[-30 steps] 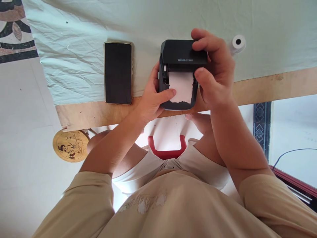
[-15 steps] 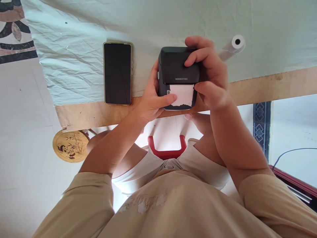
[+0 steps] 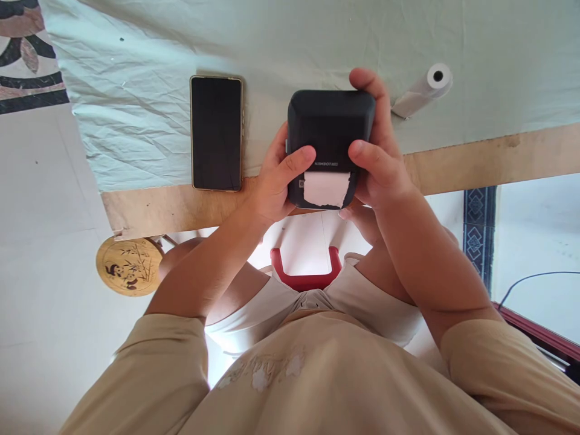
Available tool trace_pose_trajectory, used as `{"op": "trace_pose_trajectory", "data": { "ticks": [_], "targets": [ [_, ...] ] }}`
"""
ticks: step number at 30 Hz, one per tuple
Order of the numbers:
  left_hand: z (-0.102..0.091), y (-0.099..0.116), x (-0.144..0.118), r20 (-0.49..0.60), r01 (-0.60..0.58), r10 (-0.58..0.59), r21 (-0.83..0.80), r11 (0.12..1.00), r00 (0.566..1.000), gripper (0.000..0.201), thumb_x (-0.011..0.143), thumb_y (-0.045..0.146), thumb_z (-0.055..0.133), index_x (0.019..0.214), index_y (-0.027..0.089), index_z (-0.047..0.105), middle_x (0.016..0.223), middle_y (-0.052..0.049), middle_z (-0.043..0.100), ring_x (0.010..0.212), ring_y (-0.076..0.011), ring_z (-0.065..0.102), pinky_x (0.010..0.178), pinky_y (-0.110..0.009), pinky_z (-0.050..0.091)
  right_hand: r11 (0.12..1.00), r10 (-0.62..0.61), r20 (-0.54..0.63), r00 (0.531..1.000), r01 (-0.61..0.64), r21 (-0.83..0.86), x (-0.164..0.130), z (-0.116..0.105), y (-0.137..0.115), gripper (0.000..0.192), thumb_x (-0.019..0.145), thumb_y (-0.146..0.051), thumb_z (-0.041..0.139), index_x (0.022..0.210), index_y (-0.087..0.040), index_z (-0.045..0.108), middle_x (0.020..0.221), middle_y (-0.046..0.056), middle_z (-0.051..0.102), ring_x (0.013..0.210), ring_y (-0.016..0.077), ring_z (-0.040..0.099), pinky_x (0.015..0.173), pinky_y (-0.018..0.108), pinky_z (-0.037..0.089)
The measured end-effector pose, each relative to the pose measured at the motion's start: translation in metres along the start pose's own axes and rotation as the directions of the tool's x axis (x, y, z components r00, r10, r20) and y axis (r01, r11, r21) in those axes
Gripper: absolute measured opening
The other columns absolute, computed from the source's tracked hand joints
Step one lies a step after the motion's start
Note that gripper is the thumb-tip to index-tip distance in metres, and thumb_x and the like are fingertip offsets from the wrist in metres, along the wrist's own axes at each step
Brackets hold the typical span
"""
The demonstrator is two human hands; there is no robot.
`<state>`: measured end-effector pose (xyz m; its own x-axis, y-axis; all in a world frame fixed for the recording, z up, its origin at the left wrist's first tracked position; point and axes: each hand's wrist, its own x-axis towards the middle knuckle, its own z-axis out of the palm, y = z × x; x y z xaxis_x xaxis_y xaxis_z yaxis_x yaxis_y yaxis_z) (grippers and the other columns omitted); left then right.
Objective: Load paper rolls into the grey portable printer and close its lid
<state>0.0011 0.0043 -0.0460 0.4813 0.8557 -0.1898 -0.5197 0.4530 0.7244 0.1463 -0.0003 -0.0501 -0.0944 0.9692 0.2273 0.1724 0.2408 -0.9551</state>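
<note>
At the centre of the frame, on the table's (image 3: 475,158) near edge, the black label printer (image 3: 330,130) is clasped between the left hand (image 3: 272,184) and right hand (image 3: 378,163), thumbs pressed on its lid, which is best pushed down evenly above the protruding paper strip (image 3: 326,187).

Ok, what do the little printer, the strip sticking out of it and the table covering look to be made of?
The printer, clasped by the left hand and right hand, looks like matte dark moulded plastic: rounded corners, dull sheen. The strip seems thin white paper, its lower edge ragged. The covering looks like pale green creased sheeting, plastic or cloth; wrinkles show, weave doesn't.
</note>
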Motion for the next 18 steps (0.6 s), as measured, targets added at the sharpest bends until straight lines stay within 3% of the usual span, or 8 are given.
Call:
{"op": "trace_pose_trajectory", "data": {
  "ticks": [3, 5, 11, 18],
  "targets": [
    [-0.002, -0.001, 0.001, 0.007, -0.019, 0.019, 0.000, 1.000, 1.000, 0.023, 0.076, 0.030, 0.054, 0.098, 0.027, 0.049, 0.089, -0.001, 0.060, 0.096, -0.0177, 0.060, 0.058, -0.022, 0.049, 0.870, 0.190, 0.062, 0.980, -0.197, 0.451, 0.003, 0.006, -0.008, 0.051, 0.063, -0.043, 0.056, 0.110, -0.040, 0.037, 0.085, -0.004, 0.059, 0.090, 0.0223, 0.056, 0.068, 0.038, 0.050],
    [-0.003, -0.001, 0.002, 0.015, -0.024, 0.024, 0.008, 1.000, 1.000, 0.024, 0.076, 0.030, 0.054, 0.099, 0.027, 0.049, 0.086, 0.000, 0.060, 0.087, -0.0165, 0.062, 0.055, -0.021, 0.047, 0.800, 0.259, 0.044, 0.965, -0.240, 0.549, 0.004, 0.010, -0.013, 0.046, 0.061, -0.040, 0.058, 0.104, -0.040, 0.040, 0.082, -0.004, 0.058, 0.089, 0.0222, 0.056, 0.067, 0.038, 0.051],
    [-0.003, -0.001, 0.003, 0.024, -0.021, 0.021, -0.002, 1.000, 0.999, 0.018, 0.077, 0.027, 0.053, 0.095, 0.027, 0.050, 0.080, 0.002, 0.059, 0.063, -0.0098, 0.059, 0.055, -0.023, 0.045, 0.762, 0.275, 0.014, 0.961, -0.227, 0.607, 0.002, 0.013, -0.015, 0.046, 0.059, -0.037, 0.062, 0.101, -0.039, 0.042, 0.075, -0.004, 0.055, 0.084, 0.0207, 0.057, 0.068, 0.037, 0.051],
    [0.002, -0.001, 0.003, -0.017, -0.017, 0.016, -0.043, 0.999, 1.000, 0.014, 0.077, 0.028, 0.053, 0.091, 0.027, 0.050, 0.073, 0.002, 0.056, 0.057, -0.0078, 0.055, 0.049, -0.021, 0.044, 0.830, 0.245, 0.000, 0.970, -0.210, 0.516, 0.002, 0.012, -0.011, 0.053, 0.057, -0.042, 0.061, 0.104, -0.037, 0.037, 0.089, -0.004, 0.058, 0.089, 0.0206, 0.057, 0.070, 0.035, 0.050]
  ]
}}
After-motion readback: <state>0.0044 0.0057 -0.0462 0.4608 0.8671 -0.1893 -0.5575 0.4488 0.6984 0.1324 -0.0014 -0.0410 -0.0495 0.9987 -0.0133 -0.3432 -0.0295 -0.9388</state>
